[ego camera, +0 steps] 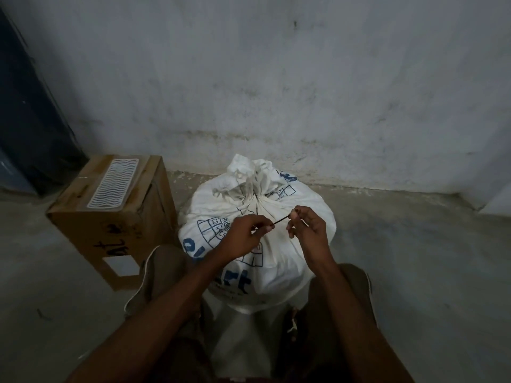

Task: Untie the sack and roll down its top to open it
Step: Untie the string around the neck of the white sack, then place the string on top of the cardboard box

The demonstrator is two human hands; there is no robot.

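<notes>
Sack point(257, 239) between box point(113, 217) and wall point(276, 78)

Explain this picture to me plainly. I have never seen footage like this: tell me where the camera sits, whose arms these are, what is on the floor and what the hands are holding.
There is no machine here. The single picture comes from a wide-angle camera worn on a person's head, looking forward and down, so the two bare arms reaching in from the bottom are the wearer's own. The person appears to crouch or sit, knees either side of a full white sack with blue print, standing on a concrete floor by a stained wall. Its top is bunched into a gathered neck. Beside it stands a cardboard box with a white wavy-patterned mat on top. The left hand and right hand pinch a thin dark string stretched between them, above the sack.
</notes>
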